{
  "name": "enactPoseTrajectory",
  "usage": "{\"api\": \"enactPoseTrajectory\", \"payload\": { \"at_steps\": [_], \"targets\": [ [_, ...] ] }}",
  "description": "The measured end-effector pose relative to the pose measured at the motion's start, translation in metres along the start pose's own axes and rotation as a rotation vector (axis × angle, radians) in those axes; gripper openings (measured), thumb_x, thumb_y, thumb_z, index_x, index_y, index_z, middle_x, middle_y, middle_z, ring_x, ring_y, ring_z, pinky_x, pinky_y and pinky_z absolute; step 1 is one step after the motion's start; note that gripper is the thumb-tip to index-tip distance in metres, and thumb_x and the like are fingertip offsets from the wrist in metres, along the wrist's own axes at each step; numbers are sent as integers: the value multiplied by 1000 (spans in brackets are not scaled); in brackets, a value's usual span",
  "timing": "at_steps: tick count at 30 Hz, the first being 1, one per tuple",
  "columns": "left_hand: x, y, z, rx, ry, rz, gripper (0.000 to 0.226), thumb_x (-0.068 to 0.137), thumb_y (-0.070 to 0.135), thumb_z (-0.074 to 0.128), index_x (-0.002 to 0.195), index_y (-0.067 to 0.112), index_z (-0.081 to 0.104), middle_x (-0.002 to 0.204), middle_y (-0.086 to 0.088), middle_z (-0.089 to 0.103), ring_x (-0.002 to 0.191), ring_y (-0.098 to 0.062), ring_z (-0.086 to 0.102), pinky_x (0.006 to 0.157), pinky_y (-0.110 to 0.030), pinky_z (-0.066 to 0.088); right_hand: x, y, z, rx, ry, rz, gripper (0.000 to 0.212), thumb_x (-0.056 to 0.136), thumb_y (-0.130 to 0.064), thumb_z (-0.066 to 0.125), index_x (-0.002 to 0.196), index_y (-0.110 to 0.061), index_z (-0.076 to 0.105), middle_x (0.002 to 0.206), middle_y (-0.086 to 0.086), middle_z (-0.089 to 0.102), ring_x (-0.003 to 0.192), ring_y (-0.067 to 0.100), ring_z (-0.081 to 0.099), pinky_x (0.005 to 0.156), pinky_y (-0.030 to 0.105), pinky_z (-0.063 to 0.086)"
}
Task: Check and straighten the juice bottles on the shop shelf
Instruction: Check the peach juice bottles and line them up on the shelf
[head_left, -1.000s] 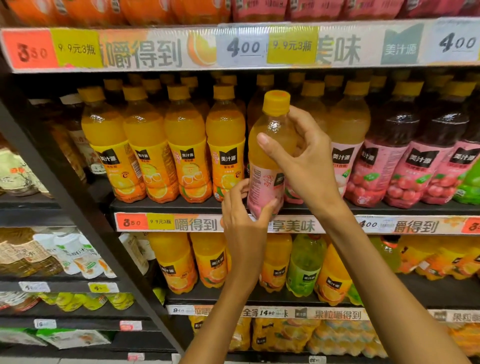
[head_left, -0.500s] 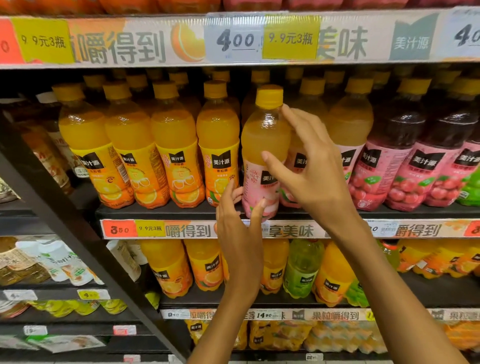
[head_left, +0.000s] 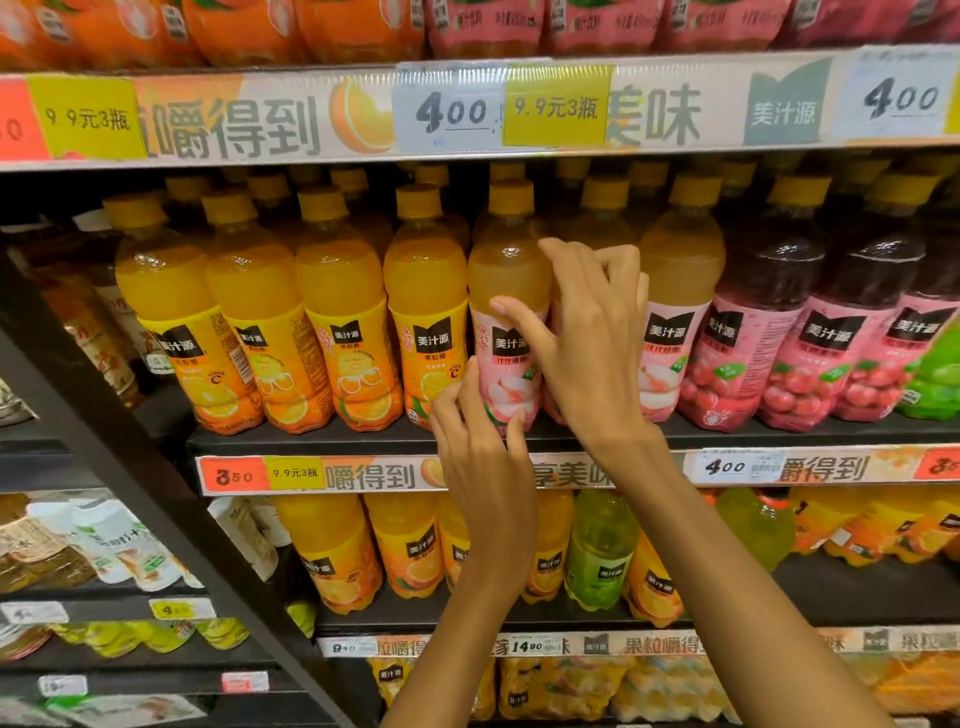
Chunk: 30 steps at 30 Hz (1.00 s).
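A lychee juice bottle (head_left: 511, 291) with a yellow cap and pink label stands upright at the front of the middle shelf (head_left: 322, 441), between the orange juice bottles (head_left: 343, 312) and another pink-label bottle (head_left: 675, 291). My left hand (head_left: 483, 467) pinches its base, thumb on the front and fingers at its left side. My right hand (head_left: 592, 343) grips it higher up, thumb on the label and curled fingers at its right shoulder. This hand hides the bottle just to the right.
Dark red juice bottles (head_left: 774, 322) fill the right of the row, with a green bottle (head_left: 935, 379) at the edge. The upper shelf's price strip (head_left: 311, 119) hangs close above the caps. A slanted black post (head_left: 156, 493) borders the left. More bottles (head_left: 405, 551) stand below.
The lychee bottle, held up in front of the shelf a second ago, now stands in the row with its label facing out. Both hands have closed on it again.
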<state>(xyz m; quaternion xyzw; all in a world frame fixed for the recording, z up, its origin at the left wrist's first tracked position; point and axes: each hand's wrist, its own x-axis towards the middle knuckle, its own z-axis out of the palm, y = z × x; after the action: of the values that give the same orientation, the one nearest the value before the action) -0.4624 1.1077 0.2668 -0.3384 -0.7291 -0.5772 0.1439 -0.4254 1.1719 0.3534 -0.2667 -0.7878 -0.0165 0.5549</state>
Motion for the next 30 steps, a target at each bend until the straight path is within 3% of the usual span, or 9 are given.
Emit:
{"api": "enactPoseTrajectory", "payload": {
  "at_steps": [5, 8, 11, 16, 19, 21, 25, 28, 30],
  "targets": [
    [1, -3, 3, 25, 31, 68, 55, 81, 2, 69, 132, 0, 49, 117, -18, 53, 111, -29, 52, 92, -36, 45, 1, -3, 2, -88, 33, -39, 48, 84, -42, 67, 109, -1, 64, 98, 12, 66, 83, 33, 54, 71, 32, 28],
    [0, -6, 2, 33, 27, 91, 54, 82, 4, 69, 132, 0, 49, 119, -16, 53, 112, -27, 52, 93, -36, 45, 2, 1, -6, -10, 119, 11, 50, 87, -40, 65, 117, 0, 62, 113, 18, 62, 95, 29, 49, 77, 33, 33],
    [0, -6, 3, 55, 30, 92, 54, 84, 6, 68, 134, 1, 48, 121, -15, 53, 113, -25, 50, 94, -33, 41, 11, 13, -18, -98, 222, 121, 50, 90, -42, 60, 112, 2, 59, 108, 20, 60, 103, 26, 39, 81, 35, 31],
    [-5, -1, 3, 49, 10, 88, 54, 86, 1, 62, 136, 2, 44, 128, -15, 51, 120, -26, 47, 101, -34, 39, 16, 30, -19, -275, 48, 120, 52, 94, -47, 49, 91, 4, 55, 84, 25, 59, 106, 45, 49, 84, 42, 25],
    [-10, 2, 0, 39, 18, 87, 54, 83, -4, 64, 134, 0, 46, 132, -17, 48, 125, -27, 45, 106, -34, 36, 12, 27, -23, -172, 135, 106, 49, 87, -41, 65, 90, 7, 56, 85, 26, 58, 100, 48, 52, 82, 43, 28],
    [-12, 4, -5, -5, 26, 89, 55, 83, -4, 64, 135, 1, 45, 133, -16, 47, 126, -21, 41, 107, -32, 33, 9, 25, -29, -77, 117, 125, 55, 82, -42, 70, 104, 7, 57, 98, 24, 58, 106, 44, 48, 85, 43, 31],
    [-14, 7, -16, -113, -13, 130, 59, 80, -3, 66, 135, 2, 45, 133, -13, 48, 125, -15, 40, 101, -44, 41, -6, 22, -45, 179, -7, 86, 65, 81, -39, 70, 132, -5, 49, 116, 8, 53, 114, 18, 35, 97, 29, 32],
    [-19, 8, -22, -207, -133, 149, 63, 79, -3, 69, 136, 0, 42, 134, -13, 48, 127, -24, 43, 104, -46, 40, -20, 13, -50, 470, -162, 94, 59, 81, -25, 74, 132, -7, 49, 126, 6, 47, 120, 13, 41, 101, 17, 32],
    [-22, 9, -25, -262, -231, 117, 70, 78, -2, 71, 139, 0, 37, 138, -15, 46, 129, -28, 44, 104, -48, 40, -24, 6, -52, 614, -282, 114, 52, 82, -16, 75, 127, -5, 51, 124, 5, 52, 116, 13, 49, 98, 18, 38]
  ]
}}
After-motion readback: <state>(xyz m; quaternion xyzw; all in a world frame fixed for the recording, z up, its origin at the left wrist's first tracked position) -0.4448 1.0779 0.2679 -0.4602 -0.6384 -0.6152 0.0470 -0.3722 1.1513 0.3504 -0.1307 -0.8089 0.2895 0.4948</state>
